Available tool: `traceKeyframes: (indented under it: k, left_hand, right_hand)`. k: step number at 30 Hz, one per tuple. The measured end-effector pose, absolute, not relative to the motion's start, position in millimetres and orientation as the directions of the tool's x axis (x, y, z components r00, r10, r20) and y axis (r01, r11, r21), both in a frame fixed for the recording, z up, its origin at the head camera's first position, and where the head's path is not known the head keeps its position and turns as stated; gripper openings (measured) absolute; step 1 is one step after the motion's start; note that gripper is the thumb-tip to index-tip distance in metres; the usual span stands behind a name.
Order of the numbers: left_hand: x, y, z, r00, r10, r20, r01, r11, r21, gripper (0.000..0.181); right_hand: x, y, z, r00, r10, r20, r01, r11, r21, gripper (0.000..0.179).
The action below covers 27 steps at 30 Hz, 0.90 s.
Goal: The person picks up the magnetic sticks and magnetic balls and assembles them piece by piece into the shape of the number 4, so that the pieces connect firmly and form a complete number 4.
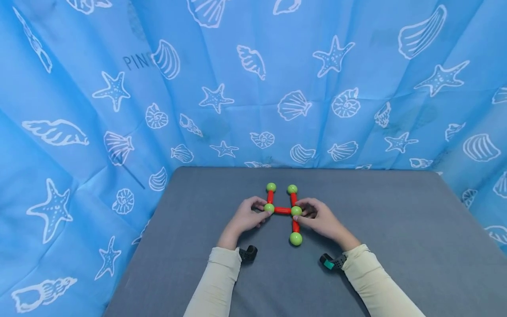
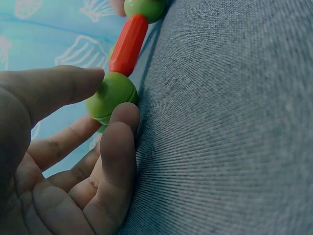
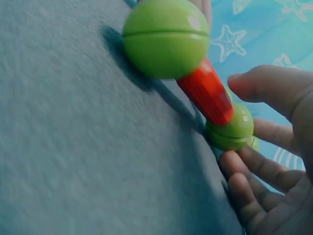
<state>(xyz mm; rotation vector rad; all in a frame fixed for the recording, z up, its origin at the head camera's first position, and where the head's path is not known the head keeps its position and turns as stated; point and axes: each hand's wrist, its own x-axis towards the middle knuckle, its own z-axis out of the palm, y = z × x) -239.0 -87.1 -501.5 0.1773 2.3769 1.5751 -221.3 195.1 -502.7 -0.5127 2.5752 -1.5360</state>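
Observation:
A flat construction of red rods and green balls lies on the grey table. My left hand (image 1: 246,217) pinches the left junction ball (image 1: 269,208) between thumb and fingers; the left wrist view shows the thumb on that ball (image 2: 111,95) from one side. A red crossbar (image 1: 283,211) joins it to the right junction ball (image 1: 296,211). Around that right ball my right hand (image 1: 321,219) curls its thumb and fingers. Two rods with end balls (image 1: 271,187) point away from me. One red rod (image 1: 295,226) with a larger-looking ball (image 1: 295,239) points toward me.
Grey fabric covers the table (image 1: 174,264), which ends at a back edge against a blue curtain (image 1: 245,101) with white shells and starfish. Black wrist devices (image 1: 248,254) stick out from both cream sleeves (image 1: 218,277).

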Motion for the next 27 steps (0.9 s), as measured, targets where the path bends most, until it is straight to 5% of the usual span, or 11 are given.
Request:
traceKeyframes:
  k: [18,27]
  left_hand:
    - [-238,-87,-498,-0.953,0.255,-0.164,-0.056,0.383,0.922,0.033]
    - [-237,-86,-500,-0.955,0.245,-0.169,-0.061,0.393,0.917,0.032]
  right_hand:
    - [-220,193,-499,-0.94,-0.333,0.079,-0.24,0.477,-0.845,0.052]
    - [-234,190,-496,-0.898,-0.44,0.008,-0.287,0.572,-0.769,0.069]
